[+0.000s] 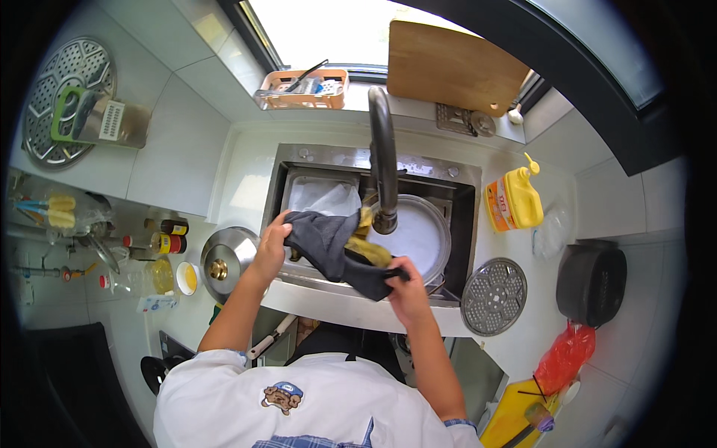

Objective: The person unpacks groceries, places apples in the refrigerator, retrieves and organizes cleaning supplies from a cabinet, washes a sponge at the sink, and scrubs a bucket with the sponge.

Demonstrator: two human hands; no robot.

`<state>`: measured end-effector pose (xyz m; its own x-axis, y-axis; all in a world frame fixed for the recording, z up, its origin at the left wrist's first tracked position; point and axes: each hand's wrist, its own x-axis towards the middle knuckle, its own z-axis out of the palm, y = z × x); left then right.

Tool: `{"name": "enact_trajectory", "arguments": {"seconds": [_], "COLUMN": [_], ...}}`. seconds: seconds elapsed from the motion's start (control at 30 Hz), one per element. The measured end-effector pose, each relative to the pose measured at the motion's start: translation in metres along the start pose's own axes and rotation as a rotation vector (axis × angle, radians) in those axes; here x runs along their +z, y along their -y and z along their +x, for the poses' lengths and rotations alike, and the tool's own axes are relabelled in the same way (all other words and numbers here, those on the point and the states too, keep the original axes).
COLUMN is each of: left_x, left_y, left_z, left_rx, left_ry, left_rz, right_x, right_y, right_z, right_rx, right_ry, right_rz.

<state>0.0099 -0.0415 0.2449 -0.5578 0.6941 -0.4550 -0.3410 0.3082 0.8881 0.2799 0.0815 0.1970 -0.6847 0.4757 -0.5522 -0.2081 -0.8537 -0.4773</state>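
Stretched between my two hands is a dark grey cloth (325,241) with a yellowish part, over the front of the stainless steel sink (336,288). My left hand (270,249) grips its upper left end. The lower right end is pinched in my right hand (404,283). Behind the cloth, a round metal pot (414,241) of whitish, sudsy liquid stands in the sink below the dark faucet (383,151). A rectangular metal tray (322,187) with translucent white material in it sits at the sink's left; the cloth hides part of it.
Left of the sink lies a metal pot lid (232,260), with bottles beyond it. On the right are a yellow pump jug (513,199), a perforated steamer plate (494,297) and a black container (591,284). A wooden cutting board (454,67) and an orange basket (305,101) stand by the window.
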Motion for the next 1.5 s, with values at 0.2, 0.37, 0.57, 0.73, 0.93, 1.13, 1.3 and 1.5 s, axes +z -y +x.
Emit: {"name": "enact_trajectory", "arguments": {"seconds": [0.2,0.37,0.57,0.73,0.93,1.13,1.3,1.5], "left_x": [-0.016,-0.002,-0.004,0.022,0.094,0.031,-0.013,0.004], "left_y": [-0.010,-0.013,-0.017,-0.020,-0.002,0.032,0.105,0.178], "left_z": [0.020,0.030,0.005,-0.030,-0.070,-0.003,0.077,0.155], "left_rx": [-0.061,-0.189,-0.213,-0.350,-0.651,-0.304,0.037,0.101], "left_ry": [-0.356,-0.244,-0.042,0.071,0.356,0.256,0.026,0.002], "left_rz": [-0.391,-0.698,-0.823,-0.878,-0.833,-0.013,1.035,1.199], "right_x": [-0.075,-0.090,-0.057,-0.011,0.013,-0.001,-0.014,-0.025], "right_y": [0.047,0.079,0.107,0.048,-0.058,-0.019,0.057,0.084], "right_z": [-0.028,-0.043,-0.058,-0.044,-0.020,-0.067,-0.119,-0.174], "right_rx": [-0.299,-0.429,-0.097,-0.065,-0.296,0.033,0.028,-0.158], "right_ry": [-0.156,-0.295,0.015,0.210,0.537,0.137,-0.044,-0.359], "right_rz": [0.045,0.047,-0.592,-1.338,-0.922,-0.592,-0.503,-0.652]}}
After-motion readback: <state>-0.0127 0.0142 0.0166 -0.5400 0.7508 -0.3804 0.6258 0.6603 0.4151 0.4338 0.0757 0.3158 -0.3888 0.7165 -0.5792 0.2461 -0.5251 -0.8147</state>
